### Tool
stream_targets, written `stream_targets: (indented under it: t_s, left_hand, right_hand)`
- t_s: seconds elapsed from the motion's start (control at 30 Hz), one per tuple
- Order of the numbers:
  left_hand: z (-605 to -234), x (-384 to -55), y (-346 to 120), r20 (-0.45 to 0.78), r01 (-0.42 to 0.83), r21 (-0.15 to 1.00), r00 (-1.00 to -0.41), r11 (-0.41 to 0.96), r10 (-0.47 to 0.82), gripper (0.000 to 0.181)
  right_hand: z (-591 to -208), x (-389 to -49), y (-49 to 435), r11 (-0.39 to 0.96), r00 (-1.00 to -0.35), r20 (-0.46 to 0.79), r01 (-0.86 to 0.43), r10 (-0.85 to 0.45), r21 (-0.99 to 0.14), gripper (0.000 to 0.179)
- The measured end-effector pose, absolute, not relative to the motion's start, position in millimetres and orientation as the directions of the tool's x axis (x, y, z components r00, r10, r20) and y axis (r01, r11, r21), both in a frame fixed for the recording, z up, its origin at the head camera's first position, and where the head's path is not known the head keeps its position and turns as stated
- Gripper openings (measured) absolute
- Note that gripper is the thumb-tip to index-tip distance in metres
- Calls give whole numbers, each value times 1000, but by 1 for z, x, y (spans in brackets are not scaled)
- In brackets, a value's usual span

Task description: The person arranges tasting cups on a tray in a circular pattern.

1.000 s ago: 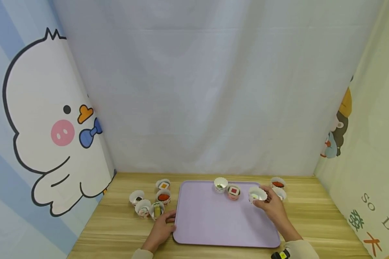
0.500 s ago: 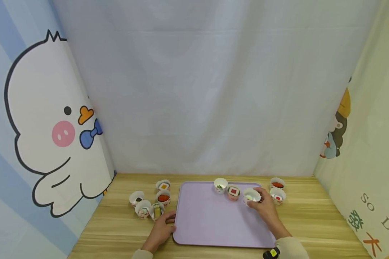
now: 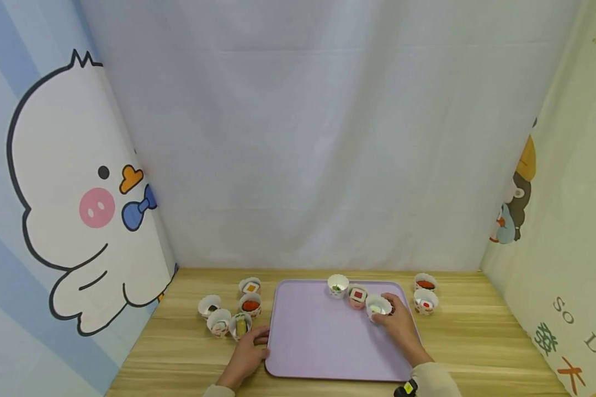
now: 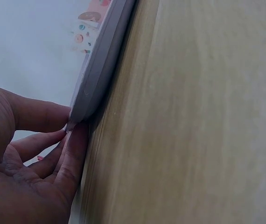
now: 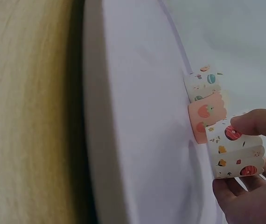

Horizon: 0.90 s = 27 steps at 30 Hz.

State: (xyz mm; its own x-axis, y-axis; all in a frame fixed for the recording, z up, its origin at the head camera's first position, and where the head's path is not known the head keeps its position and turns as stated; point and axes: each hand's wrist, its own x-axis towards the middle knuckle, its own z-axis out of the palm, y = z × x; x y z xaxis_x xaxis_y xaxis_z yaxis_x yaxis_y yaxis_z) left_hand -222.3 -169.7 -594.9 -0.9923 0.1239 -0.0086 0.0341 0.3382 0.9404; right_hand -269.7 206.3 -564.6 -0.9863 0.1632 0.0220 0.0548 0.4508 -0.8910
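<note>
Shifted leftward, one white cup (image 3: 377,306) sits pinched in the right hand (image 3: 401,327).

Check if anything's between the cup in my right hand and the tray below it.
Nothing visible. The white cup in your right hand is over the purple tray, with the pink cup close beside it, not under it.

Ten paper cups (image 3: 338,279), one tray (image 3: 323,342)
</note>
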Motion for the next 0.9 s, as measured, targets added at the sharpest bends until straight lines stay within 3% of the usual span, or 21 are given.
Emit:
stream_targets:
  t_s: [0.9]
  left_hand:
    - [-595, -223, -170, -4, 41, 944, -991, 328, 134, 56]
  right_hand:
    - [-577, -273, 197, 508, -994, 18, 42, 112, -860, 79]
